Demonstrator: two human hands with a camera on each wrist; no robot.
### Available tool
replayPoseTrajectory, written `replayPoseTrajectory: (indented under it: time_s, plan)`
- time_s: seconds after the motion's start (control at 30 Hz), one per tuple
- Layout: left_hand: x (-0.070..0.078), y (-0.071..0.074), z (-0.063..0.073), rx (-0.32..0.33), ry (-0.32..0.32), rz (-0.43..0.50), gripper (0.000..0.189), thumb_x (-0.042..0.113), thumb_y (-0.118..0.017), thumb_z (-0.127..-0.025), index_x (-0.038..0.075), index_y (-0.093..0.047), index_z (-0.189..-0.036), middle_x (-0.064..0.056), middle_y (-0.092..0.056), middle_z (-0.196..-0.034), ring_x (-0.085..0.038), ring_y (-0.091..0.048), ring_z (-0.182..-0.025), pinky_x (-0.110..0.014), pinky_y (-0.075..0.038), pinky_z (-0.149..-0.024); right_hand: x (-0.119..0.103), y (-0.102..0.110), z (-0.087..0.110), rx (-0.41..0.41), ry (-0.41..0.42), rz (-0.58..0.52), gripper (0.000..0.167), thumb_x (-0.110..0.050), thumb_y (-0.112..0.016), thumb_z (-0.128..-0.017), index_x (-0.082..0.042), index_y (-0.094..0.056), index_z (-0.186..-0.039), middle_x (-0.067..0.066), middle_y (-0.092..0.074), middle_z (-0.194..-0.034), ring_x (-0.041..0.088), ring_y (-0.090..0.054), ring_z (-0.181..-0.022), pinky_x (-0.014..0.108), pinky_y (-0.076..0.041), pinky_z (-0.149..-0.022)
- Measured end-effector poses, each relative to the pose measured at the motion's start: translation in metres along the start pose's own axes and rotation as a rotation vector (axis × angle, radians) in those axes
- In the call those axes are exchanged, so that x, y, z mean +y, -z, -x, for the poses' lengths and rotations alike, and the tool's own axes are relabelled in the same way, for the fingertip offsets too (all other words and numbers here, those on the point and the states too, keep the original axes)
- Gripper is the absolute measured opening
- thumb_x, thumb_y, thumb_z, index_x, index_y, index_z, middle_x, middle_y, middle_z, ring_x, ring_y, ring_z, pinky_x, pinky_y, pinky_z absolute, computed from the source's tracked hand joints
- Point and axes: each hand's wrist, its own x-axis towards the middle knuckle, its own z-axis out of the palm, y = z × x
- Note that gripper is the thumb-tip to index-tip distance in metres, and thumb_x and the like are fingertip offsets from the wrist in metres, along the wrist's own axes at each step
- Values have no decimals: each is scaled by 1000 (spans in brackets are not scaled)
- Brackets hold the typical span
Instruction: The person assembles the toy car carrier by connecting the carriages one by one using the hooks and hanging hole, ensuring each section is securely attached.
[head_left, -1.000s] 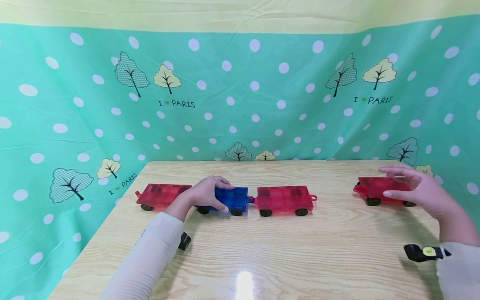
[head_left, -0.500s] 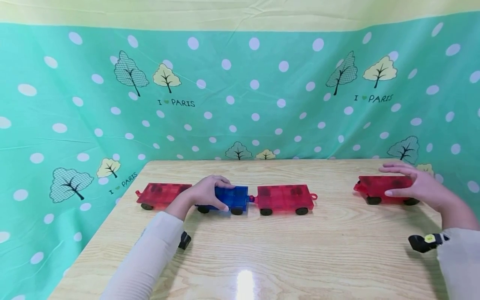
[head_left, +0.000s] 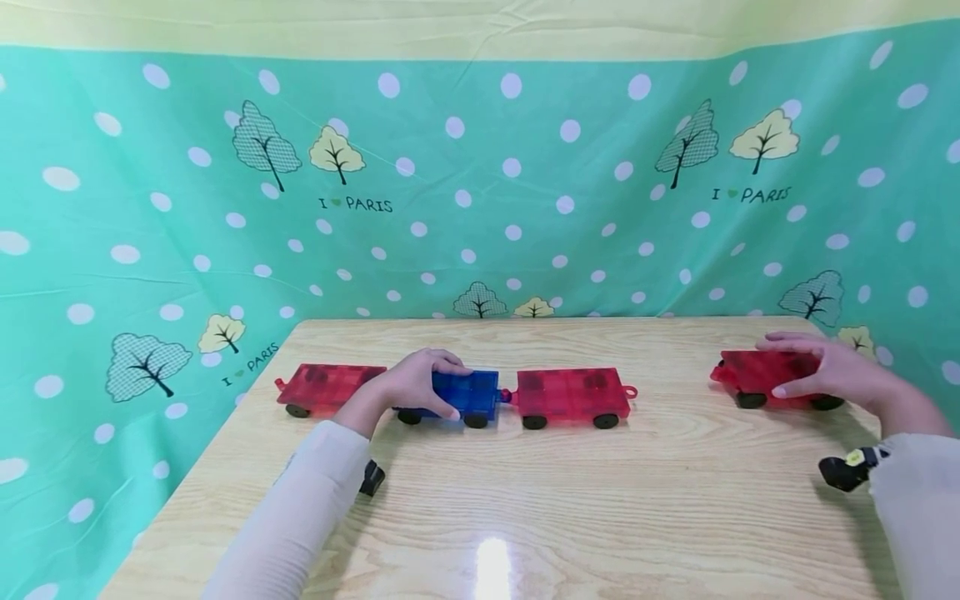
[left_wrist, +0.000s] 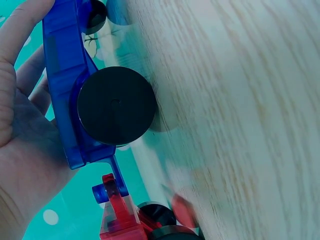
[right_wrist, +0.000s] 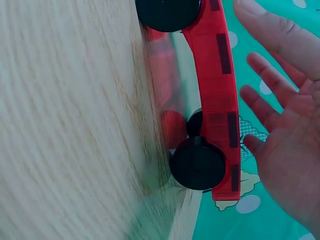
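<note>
My left hand (head_left: 412, 387) grips the blue toy train car (head_left: 472, 392), thumb on the near side and fingers over the far side. At its right end, the blue car's coupling meets that of a red toy train car (head_left: 573, 392). Behind my left hand and wrist is another red toy train car (head_left: 322, 387), whose red coupling loop (left_wrist: 115, 195) meets the blue coupling in the left wrist view. At the far right stands a separate red toy train car (head_left: 765, 375). Over its right part my right hand (head_left: 847, 375) is spread; the right wrist view shows fingers (right_wrist: 270, 80) apart from the car.
All the cars stand on black wheels in a row on a wooden table (head_left: 600, 500). Bare wood lies between the middle red car and the far-right one. A green dotted cloth (head_left: 510, 208) hangs behind the table and along its sides.
My right hand has come slightly closer around the far-right red car, its wrist moving up a little. My left hand and the row of cars stay in place; the view shifts slightly.
</note>
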Motion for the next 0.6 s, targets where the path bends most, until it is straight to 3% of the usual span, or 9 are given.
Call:
replayPoseTrajectory:
  time_s: [0.07, 0.17, 0.33, 0.6]
  plan:
    - [0, 0, -1, 0, -2, 1, 70, 37, -89, -69, 22, -64, -132, -3, -52, -139, -30, -41, -132, -48, -40, -105, 3, 1, -1, -22, 0, -20, 72, -16, -80, -79, -14, -49, -144, 7, -22, -157, 51, -21, -129, 55, -38, -86]
    - [0, 0, -1, -2, -2, 3, 70, 36, -89, -69, 22, -64, -132, -3, -52, -139, -30, -40, -132, -48, -39, -105, 6, 1, -3, -52, -13, -29, 75, -15, -79, -80, -20, -46, -147, 3, -16, -161, 51, -21, -129, 54, -38, -87]
    - [0, 0, -1, -4, 1, 8, 70, 36, -89, -69, 22, -63, -133, -3, -52, -139, -30, -40, -133, -48, -39, -105, 8, -2, -6, -64, -14, 5, 85, -18, -81, -79, -16, -37, -151, 28, -22, -153, 52, -24, -126, 45, -43, -84]
    - [0, 0, -1, -7, 3, 5, 71, 37, -89, -69, 23, -63, -133, -3, -52, -139, -30, -40, -133, -49, -39, -105, 7, -5, -8, -47, -22, 53, 82, -23, -86, -73, -2, -47, -141, 33, -39, -140, 46, -39, -115, 37, -47, -75]
